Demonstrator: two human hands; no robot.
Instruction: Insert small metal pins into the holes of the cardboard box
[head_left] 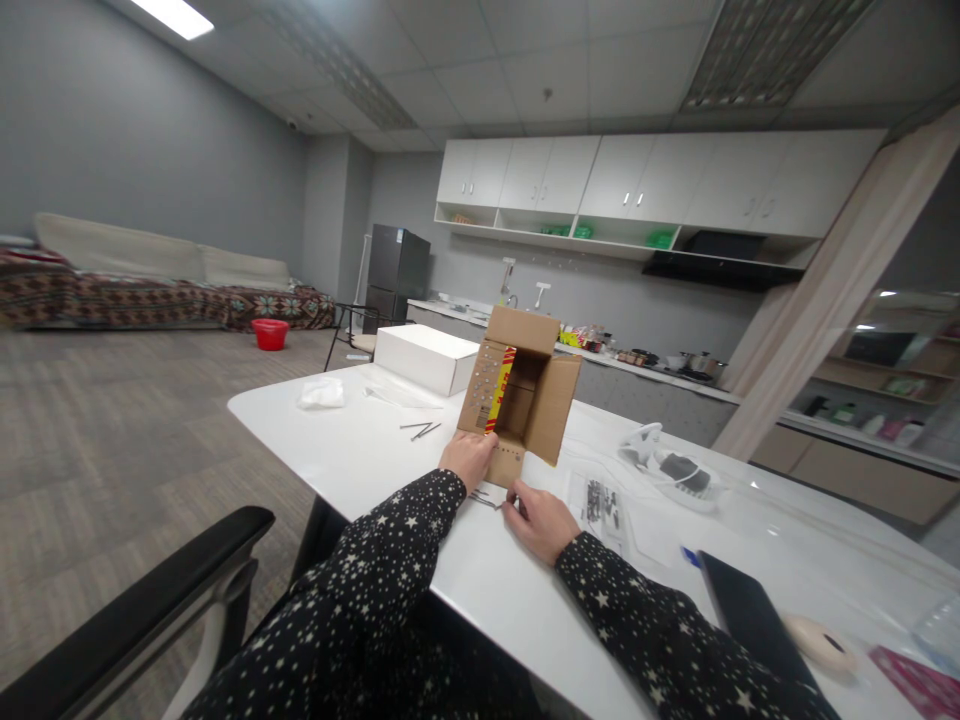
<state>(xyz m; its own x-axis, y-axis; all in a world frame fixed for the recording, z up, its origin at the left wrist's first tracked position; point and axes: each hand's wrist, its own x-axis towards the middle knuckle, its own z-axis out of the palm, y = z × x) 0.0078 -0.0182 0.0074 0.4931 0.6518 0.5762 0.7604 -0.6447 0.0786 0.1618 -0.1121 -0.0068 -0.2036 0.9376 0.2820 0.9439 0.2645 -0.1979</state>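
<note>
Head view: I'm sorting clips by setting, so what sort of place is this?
Probably an office break room or studio flat: wall cabinets over a kitchen counter, a fridge, and a sofa along the far wall.

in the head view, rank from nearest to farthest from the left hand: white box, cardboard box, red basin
1. cardboard box: touching the left hand, just above it.
2. white box: farther back on the table, left of the cardboard box.
3. red basin: on the floor, far left.
</note>
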